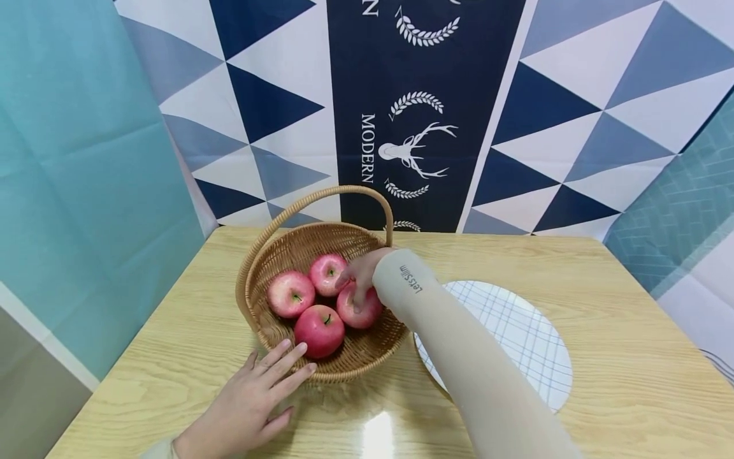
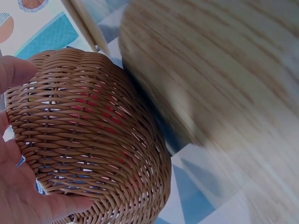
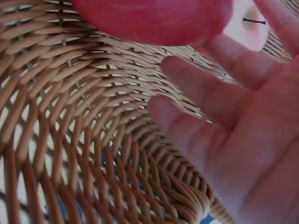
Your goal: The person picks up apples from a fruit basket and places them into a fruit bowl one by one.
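A wicker basket (image 1: 312, 236) with an arched handle stands on the table and holds several red apples. My right hand (image 1: 362, 271) reaches into it, fingers spread over and beside the right-hand apple (image 1: 367, 312). In the right wrist view, the fingers (image 3: 201, 93) look loosely extended, with fingertips close below a red apple (image 3: 159, 21). My left hand (image 1: 246, 398) lies at the basket's near left rim, fingers straight, their tips over the rim near the front apple (image 1: 319, 331). Its thumb (image 2: 70, 205) lies along the outer weave in the left wrist view.
To the right of the basket lies a round board or mat with a checked white top (image 1: 516, 331), partly covered by my right sleeve (image 1: 459, 344). A patterned cloth (image 1: 287, 95) hangs behind the wooden table (image 1: 172, 344). A turquoise panel (image 1: 86, 159) stands at the left.
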Tool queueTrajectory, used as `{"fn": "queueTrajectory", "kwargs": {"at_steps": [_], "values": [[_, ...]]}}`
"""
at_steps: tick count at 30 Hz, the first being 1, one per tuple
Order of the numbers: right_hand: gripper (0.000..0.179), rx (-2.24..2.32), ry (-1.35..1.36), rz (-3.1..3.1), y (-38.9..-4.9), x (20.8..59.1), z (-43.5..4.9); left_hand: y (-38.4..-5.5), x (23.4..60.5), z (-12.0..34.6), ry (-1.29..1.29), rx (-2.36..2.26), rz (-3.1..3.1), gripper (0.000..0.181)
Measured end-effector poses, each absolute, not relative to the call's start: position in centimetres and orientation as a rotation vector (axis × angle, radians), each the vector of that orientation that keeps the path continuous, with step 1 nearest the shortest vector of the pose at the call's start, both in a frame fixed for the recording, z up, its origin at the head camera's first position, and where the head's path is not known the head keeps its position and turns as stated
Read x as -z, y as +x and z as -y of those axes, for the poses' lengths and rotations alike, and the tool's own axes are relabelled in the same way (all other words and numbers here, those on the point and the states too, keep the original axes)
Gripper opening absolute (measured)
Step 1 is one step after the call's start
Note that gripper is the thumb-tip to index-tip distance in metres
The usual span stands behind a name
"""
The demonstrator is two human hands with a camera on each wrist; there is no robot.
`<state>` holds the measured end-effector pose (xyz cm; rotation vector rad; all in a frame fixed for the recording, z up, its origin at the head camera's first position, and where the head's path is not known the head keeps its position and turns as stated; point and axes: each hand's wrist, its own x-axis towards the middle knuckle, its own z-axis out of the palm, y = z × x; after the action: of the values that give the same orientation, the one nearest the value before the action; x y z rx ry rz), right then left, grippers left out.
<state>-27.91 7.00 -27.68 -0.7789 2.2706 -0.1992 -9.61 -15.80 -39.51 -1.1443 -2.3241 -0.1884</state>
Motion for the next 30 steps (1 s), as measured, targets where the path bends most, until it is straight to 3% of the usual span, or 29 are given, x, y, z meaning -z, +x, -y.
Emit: {"fn": "queueTrajectory", "kwargs": {"at_steps": [10,24,30], "values": [[0.074,0.244,-0.665,-2.26,-28.2,29.2,-7.1,-9.5,39.3,15.9,-1.164,0.193,2.325,0.07],[0.092,0.283,-0.561,-2.163,-28.2,29.6,-7.3,-9.6,38.8,15.8,-1.14,0.18,2.358,0.069],[0.085,0.184,-0.617,-2.27,-28.1,30.2,-7.3,-9.6,38.7,15.6,-1.129,0.167,2.359,0.069]]}}
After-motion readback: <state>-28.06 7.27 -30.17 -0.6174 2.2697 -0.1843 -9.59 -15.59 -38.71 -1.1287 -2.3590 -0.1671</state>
